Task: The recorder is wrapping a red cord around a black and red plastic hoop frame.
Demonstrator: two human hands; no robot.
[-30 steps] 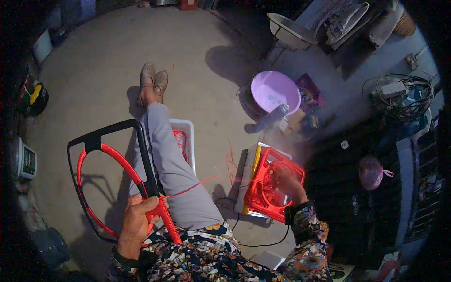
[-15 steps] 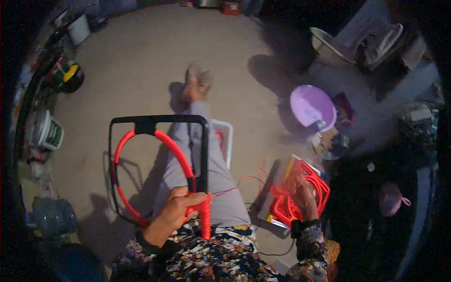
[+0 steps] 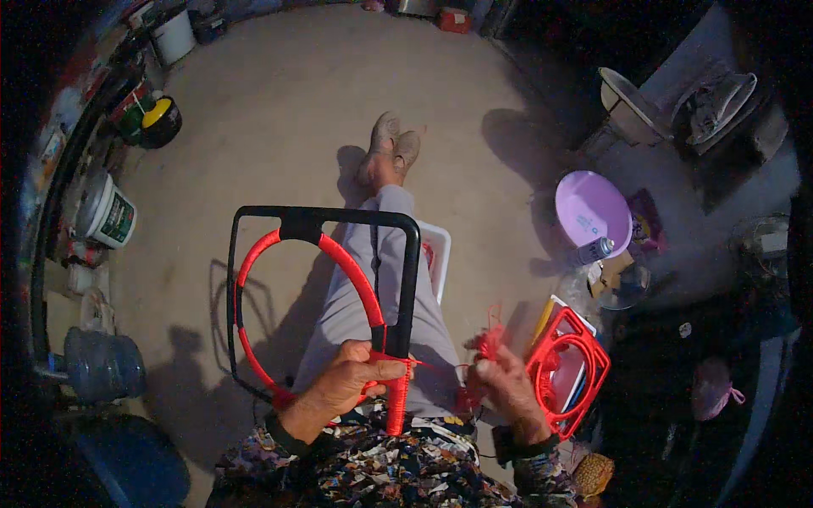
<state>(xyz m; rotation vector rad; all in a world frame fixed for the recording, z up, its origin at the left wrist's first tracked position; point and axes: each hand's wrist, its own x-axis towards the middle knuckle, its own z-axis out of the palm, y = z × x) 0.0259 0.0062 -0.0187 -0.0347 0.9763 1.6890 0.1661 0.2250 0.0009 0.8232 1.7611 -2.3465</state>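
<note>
Our left hand (image 3: 351, 383) grips the frame (image 3: 322, 222); our right hand (image 3: 506, 381) pinches red cord (image 3: 440, 367). Slack could loosen the wrapping, we judge.

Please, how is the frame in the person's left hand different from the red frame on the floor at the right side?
The black frame is held up over the lap by the left hand; the red frame rests low beside the right hand. The black frame is larger and only partly wrapped in red cord; the red frame looks red all over. Both are rounded-corner frames with a red ring inside.
</note>
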